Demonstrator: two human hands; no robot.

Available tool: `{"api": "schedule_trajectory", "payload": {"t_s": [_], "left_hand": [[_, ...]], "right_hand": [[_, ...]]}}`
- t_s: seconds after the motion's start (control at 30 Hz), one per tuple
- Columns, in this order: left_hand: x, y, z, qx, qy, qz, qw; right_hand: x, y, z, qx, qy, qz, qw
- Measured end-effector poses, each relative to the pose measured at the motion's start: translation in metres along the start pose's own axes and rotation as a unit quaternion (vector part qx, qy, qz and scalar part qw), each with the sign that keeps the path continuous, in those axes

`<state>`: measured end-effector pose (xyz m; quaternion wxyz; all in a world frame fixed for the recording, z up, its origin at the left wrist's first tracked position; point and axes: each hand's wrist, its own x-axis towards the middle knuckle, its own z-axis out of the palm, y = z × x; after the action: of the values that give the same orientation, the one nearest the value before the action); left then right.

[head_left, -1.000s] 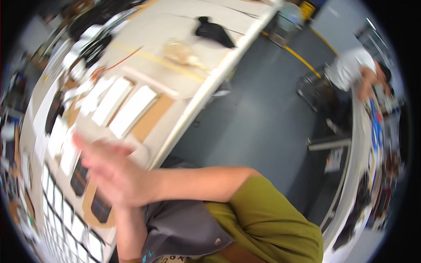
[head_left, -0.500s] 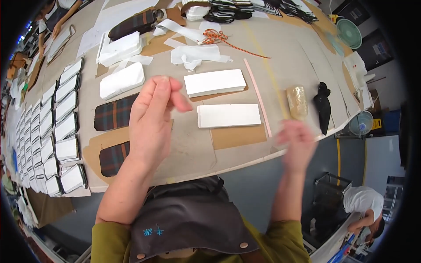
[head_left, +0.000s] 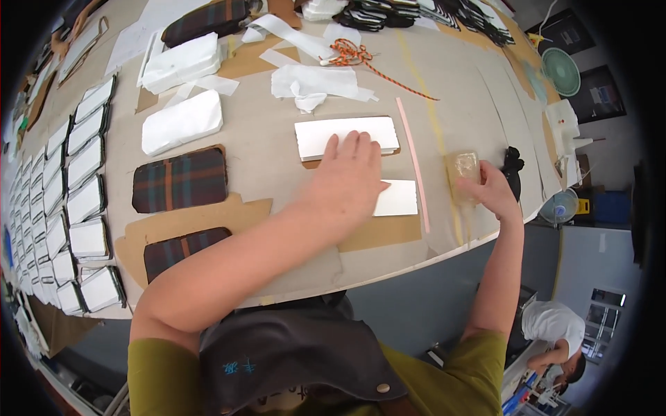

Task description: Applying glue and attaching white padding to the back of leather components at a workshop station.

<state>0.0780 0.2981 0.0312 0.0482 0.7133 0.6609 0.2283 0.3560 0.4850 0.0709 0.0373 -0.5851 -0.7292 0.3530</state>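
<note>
The grip of the right hand [head_left: 498, 193] is closed on a translucent yellowish block [head_left: 466, 165] to the right of a narrow pink strip [head_left: 414, 163]; the left hand [head_left: 347, 182], its grip open with fingers extended, rests on a stack of white rectangular pieces [head_left: 312, 139] left of the strip. A second white rectangular piece [head_left: 400, 198], partly covered by the left hand, lies just left of the strip. Farther out on the beige bench [head_left: 461, 76], a dark plaid panel [head_left: 180, 179] lies well left of it.

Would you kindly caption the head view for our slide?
Left hand over a white rectangular stack, right hand holding a translucent yellowish block.
</note>
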Motion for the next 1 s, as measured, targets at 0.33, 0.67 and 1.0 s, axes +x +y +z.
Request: {"api": "schedule_trajectory", "payload": {"t_s": [0.33,0.67,1.0], "left_hand": [[0.013,0.018,-0.002,0.141,-0.167,-0.038,0.975],[0.008,0.017,0.005,0.143,-0.129,-0.037,0.981],[0.007,0.014,0.004,0.155,-0.127,-0.02,0.98]], "right_hand": [[0.018,-0.131,0.025,0.741,-0.175,-0.317,0.566],[0.038,-0.211,0.132,0.456,-0.005,-0.331,0.826],[0.046,-0.209,0.144,0.461,0.006,-0.305,0.833]]}}
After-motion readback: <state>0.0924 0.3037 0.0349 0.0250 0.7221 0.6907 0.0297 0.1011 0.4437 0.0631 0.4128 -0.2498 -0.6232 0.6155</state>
